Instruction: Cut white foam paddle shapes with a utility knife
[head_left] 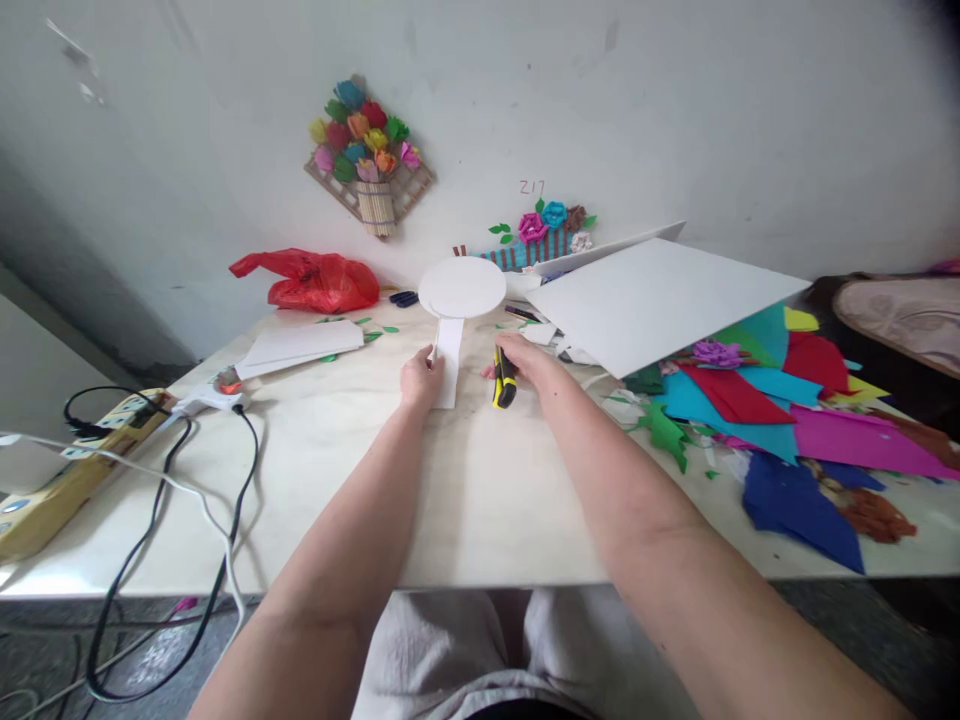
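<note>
Here's the strip [450, 350], running lengthwise away from us to the disc [463, 287]. Our left hand [420, 380], the nearer, touches its left edge (pinching or pressing, we can't tell); our right hand [528, 360] grips the cutter [504, 382], apart on its right.

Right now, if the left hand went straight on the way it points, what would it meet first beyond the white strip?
Probably the white disc, at the far end of the white strip; whether the left hand would touch it or pass above is unclear.
</note>
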